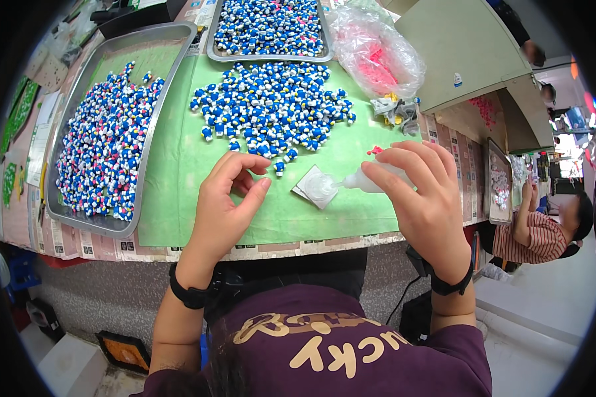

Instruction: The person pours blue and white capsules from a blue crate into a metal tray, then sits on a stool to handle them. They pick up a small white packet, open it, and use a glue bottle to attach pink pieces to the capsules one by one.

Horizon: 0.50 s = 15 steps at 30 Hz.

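Right hand [422,188]: gripping a white bottle [369,180], fingers over its top and far side, thumb largely hidden. Left hand [226,198]: fingers curled, thumb and index apart, nothing visible between them; nearest figure [279,169] lies just beyond the fingertips.

Progress (judged): work looks partway, at the dispensing step. The pad [302,187] between the hands carries a glossy, clear mass [320,190], so some liquid appears to be out. Figures in the tray [102,229] well left of the left hand show pink among the blue and white; probably the finished lot. The loose pile [271,109] ahead of both hands shows almost no pink; probably what is left. The tray [271,59] beyond the pile shows a little pink; status uncertain. Red bits [375,151] sit just beyond the right fingers, seemingly unused; a bag [379,63] with more pink lies farther ahead of that hand.

Orientation: bottle sits in the right hand, close to the pad's right side. Long axis runs roughly crosswise, near level; nozzle points toward the left hand, base toward the right palm. Tip is at the mass's edge; whether touching, cannot tell.
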{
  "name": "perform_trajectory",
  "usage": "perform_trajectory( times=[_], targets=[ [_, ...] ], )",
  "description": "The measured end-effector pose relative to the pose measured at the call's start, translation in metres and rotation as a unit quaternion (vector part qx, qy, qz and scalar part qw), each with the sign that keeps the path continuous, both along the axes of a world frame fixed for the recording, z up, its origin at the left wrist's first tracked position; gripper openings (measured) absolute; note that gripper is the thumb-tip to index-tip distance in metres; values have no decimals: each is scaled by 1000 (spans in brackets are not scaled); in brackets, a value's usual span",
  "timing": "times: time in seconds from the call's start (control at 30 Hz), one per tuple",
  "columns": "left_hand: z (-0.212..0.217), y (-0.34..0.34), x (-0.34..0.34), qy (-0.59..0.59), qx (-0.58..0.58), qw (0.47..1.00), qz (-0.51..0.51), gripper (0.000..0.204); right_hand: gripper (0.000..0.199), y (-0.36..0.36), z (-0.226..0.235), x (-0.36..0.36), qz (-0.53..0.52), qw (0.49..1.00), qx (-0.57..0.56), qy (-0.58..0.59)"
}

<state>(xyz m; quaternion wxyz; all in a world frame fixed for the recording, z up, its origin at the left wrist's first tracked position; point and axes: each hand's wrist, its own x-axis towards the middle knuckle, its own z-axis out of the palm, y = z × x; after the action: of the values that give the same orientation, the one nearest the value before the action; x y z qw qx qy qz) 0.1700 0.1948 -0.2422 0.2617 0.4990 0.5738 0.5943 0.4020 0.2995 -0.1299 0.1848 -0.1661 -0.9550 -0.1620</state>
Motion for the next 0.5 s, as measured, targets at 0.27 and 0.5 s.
perform_trajectory(
  times=[0.27, 0.5],
  targets=[
    [1, 1, 0, 5, 0, 1000, 2, 15, 39, 0, -1, 3, 1, 998, -53, 35],
    [8, -1, 2, 3, -23, 1000, -9, 17, 40, 9, -15, 10, -1, 976, -192, 104]
  ],
)
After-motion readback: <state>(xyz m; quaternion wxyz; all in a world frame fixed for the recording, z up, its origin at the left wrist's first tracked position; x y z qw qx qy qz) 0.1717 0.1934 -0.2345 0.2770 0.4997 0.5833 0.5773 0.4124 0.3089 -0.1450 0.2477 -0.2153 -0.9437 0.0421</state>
